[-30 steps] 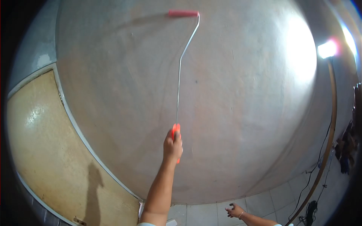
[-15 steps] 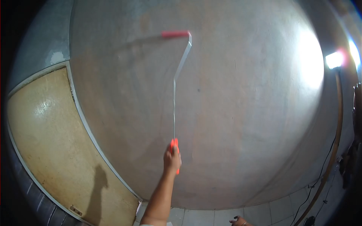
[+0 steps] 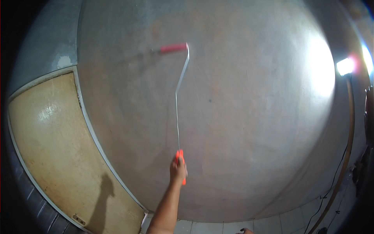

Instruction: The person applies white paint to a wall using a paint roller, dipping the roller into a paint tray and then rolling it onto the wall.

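My left hand [image 3: 178, 171] is closed around the orange handle [image 3: 180, 156] of a paint roller, thumb lying along its front. From the handle a long thin metal rod [image 3: 177, 113] runs upward and bends to the right near the top. The red roller sleeve [image 3: 174, 48] lies roughly level at the upper end, close to the grey-brown wall [image 3: 241, 128], and casts a shadow to its left. At the bottom edge only part of my right hand [image 3: 245, 231] shows, fingers loosely apart and nothing visible in them; the rest is cut off.
A yellowish door [image 3: 58, 148] in a pale frame [image 3: 97, 144] stands on the left. On the right, a bright lamp [image 3: 345, 66] sits atop a wooden pole [image 3: 349, 128], with a black cable [image 3: 338, 171] hanging beside it. Pale floor tiles [image 3: 206, 227] run along the wall's base.
The roller sleeve has moved down and slightly left in the view, and my left hand has lowered a little with it. My right hand has sunk further below the bottom edge.
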Demonstrator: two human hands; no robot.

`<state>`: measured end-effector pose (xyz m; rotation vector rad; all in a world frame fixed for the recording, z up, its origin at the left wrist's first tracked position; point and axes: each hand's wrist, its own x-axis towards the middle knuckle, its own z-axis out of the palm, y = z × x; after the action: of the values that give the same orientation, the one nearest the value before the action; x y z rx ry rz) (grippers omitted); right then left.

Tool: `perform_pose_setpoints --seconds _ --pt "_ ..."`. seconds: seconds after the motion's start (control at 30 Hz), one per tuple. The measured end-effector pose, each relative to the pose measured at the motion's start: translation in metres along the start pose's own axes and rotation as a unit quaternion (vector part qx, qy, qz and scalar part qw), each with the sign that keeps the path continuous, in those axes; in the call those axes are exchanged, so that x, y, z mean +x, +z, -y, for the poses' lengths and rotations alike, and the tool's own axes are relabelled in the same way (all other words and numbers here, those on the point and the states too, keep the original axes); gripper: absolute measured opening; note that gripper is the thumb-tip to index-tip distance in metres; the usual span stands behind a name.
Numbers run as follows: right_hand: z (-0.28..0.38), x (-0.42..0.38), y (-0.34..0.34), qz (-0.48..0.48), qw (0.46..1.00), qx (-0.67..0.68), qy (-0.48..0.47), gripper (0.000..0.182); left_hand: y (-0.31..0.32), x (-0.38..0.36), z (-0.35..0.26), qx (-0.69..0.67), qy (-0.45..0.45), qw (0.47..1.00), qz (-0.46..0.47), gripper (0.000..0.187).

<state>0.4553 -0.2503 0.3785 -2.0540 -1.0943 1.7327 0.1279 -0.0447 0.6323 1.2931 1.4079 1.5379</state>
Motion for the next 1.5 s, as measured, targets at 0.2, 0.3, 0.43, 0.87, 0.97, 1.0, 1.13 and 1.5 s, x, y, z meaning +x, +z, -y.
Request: perform_pose_setpoints --seconds 0.2,0.3,0.43,0.87,0.97,1.0,1.13,1.5 --pt "0.022 0.013 0.004 0.009 0.994 -0.002 -0.106 0.061 0.015 -0.054 0.182 0.058 -0.04 0.996 -0.045 0.045" --pt "0.012 0.001 0.004 -0.021 0.996 -0.001 -0.083 0.06 0.003 -0.118 0.243 0.046 -0.108 0.993 -0.005 0.046" --pt "-0.015 0.015 0.001 -0.001 1.0 -0.016 -0.026 0.058 -0.026 -0.042 0.097 0.021 -0.051 0.998 -0.039 0.04" --pt "0.02 -0.041 -0.001 -0.058 0.995 -0.083 0.004 0.054 -0.049 -0.12 0.233 0.196 -0.008 0.973 -0.125 0.044" --pt "0.008 -0.022 0.003 -0.026 0.994 -0.11 0.007 0.054 -0.081 -0.013 0.077 0.075 0.024 0.995 -0.067 0.041" --pt "0.005 -0.017 0.003 -0.028 0.994 -0.109 0.007 0.054 -0.088 0.013 0.025 0.04 0.032 0.998 -0.041 0.042" --pt "0.032 -0.02 0.016 -0.034 0.991 -0.125 -0.043 0.055 -0.079 0.054 -0.019 -0.029 0.014 0.999 0.0 0.044" --pt "-0.024 -0.012 0.029 -0.055 0.996 -0.071 -0.02 0.054 -0.04 -0.131 0.185 0.048 -0.082 0.994 0.049 0.036"
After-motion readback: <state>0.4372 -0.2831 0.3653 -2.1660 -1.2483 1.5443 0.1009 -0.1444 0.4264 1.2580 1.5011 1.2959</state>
